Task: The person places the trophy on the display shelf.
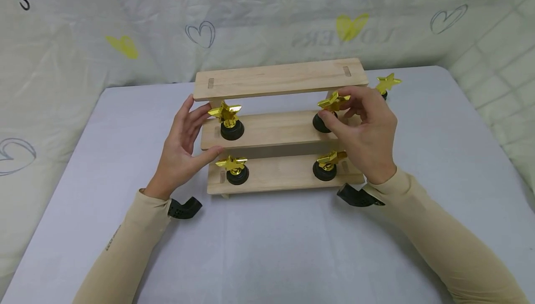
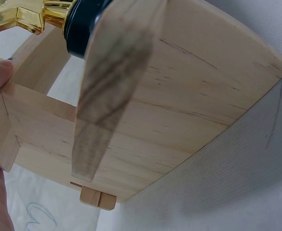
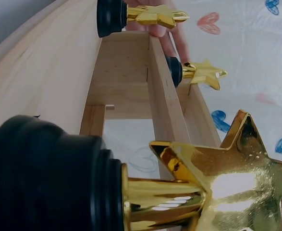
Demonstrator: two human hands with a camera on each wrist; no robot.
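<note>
A three-tier wooden shelf (image 1: pixel 276 129) stands mid-table. My right hand (image 1: pixel 371 120) pinches a gold star trophy (image 1: pixel 333 102) with a black base at the right end of the middle board. At the shelf's left end, my left hand (image 1: pixel 177 150) grips the frame, thumb at the middle board's front edge and fingers farther back by the side. Close to it stands another star trophy (image 1: pixel 231 128) on the middle board. The bottom board carries a left trophy (image 1: pixel 237 174) and a right trophy (image 1: pixel 324 169). A large trophy (image 3: pixel 237 185) fills the right wrist view's foreground.
One more star trophy (image 1: pixel 388 82) stands on the table behind the shelf's right side, partly hidden by my right hand. The top board (image 1: pixel 276 79) bears no trophy. A printed cloth (image 1: pixel 259 11) hangs behind the white-covered table (image 1: pixel 276 248).
</note>
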